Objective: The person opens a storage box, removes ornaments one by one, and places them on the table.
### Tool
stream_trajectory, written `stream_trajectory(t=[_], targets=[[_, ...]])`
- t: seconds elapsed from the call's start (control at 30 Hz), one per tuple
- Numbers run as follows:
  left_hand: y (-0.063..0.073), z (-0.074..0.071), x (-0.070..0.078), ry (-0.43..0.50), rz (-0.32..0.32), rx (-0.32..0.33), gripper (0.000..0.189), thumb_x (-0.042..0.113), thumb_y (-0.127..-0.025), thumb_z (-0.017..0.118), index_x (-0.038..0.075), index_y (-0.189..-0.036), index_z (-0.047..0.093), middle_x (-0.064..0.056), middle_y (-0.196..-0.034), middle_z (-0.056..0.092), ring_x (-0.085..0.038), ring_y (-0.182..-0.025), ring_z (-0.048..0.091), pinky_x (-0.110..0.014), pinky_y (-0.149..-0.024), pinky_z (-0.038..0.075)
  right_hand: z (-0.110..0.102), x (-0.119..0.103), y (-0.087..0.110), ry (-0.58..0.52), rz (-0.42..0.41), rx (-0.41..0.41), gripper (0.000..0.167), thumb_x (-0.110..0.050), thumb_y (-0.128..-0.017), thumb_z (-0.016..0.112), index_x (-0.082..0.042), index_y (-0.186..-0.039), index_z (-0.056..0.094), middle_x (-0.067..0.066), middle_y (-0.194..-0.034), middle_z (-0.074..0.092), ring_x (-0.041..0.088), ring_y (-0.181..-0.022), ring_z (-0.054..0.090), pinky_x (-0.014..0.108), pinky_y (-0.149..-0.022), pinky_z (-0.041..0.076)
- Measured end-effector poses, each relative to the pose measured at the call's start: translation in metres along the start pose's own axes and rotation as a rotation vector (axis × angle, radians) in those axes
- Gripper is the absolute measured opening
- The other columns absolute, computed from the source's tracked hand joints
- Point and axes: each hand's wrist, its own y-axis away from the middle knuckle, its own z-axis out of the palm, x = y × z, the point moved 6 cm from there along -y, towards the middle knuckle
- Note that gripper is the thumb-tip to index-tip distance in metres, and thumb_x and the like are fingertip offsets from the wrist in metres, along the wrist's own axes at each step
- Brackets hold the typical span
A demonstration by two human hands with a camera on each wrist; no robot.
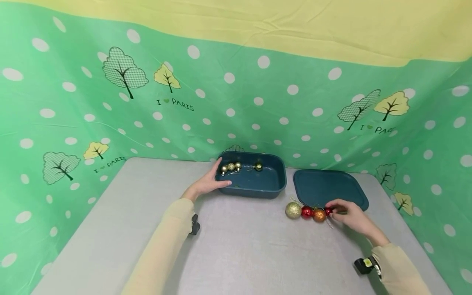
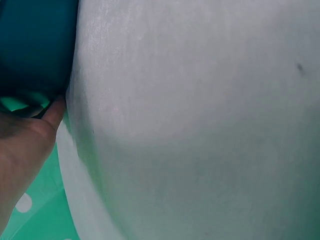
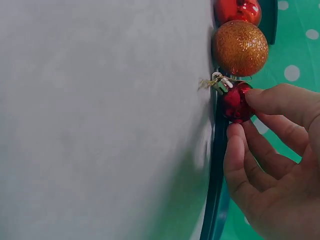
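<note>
My left hand (image 1: 208, 181) rests on the left end of a dark blue plastic box (image 1: 254, 193), its thumb and forefinger stretched apart along the rim. In the left wrist view, one finger (image 2: 56, 111) lies against the blue wall. Inside the box are small gold baubles (image 1: 231, 166) at the left and a greenish-gold bauble (image 1: 258, 166) farther right. My right hand (image 1: 350, 215) pinches a small dark red bauble (image 3: 236, 102) with a gold cap between thumb and fingers. It ends a row with an orange glitter bauble (image 3: 240, 48), a brighter red bauble (image 1: 307, 212) and a larger gold glitter bauble (image 1: 293, 210).
A flat dark blue lid (image 1: 328, 186) lies right of the box, just behind the row of baubles. The grey tabletop (image 1: 250, 250) stretches in front. Green dotted cloth (image 1: 206, 106) hangs close behind the table and along its right side.
</note>
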Motion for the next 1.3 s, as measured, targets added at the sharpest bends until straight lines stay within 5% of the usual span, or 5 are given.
stream_trajectory(t=[0.43,0.93,1.3], targets=[[0.000,0.000,0.000,0.003,-0.004,0.007,0.103,0.034,-0.088,0.071,0.024,-0.156,-0.006,-0.009,-0.161,-0.007,-0.036,-0.144,0.004,-0.056,-0.112,0.014,0.001,-0.008,-0.008,0.009,-0.040,-0.055,0.026,0.004,-0.087,0.066,0.006,-0.113,0.065,0.020,-0.108,0.065,0.015,-0.085,0.059,0.026,-0.067,0.049],[-0.001,0.000,-0.001,-0.020,0.009,0.011,0.103,0.035,-0.089,0.071,0.022,-0.156,-0.006,-0.010,-0.161,-0.006,-0.035,-0.144,0.004,-0.055,-0.112,0.014,-0.005,0.000,-0.005,-0.020,-0.061,-0.022,0.026,0.004,-0.087,0.066,0.008,-0.113,0.064,0.021,-0.105,0.065,0.014,-0.083,0.062,0.024,-0.065,0.049],[0.000,0.000,-0.001,-0.009,-0.009,0.005,0.103,0.034,-0.089,0.071,0.024,-0.156,-0.007,-0.011,-0.161,-0.007,-0.037,-0.144,0.003,-0.058,-0.111,0.015,-0.011,-0.017,-0.019,-0.043,0.001,-0.013,0.028,-0.005,-0.093,0.063,0.006,-0.119,0.061,0.019,-0.103,0.065,0.018,-0.088,0.061,0.025,-0.066,0.050]])
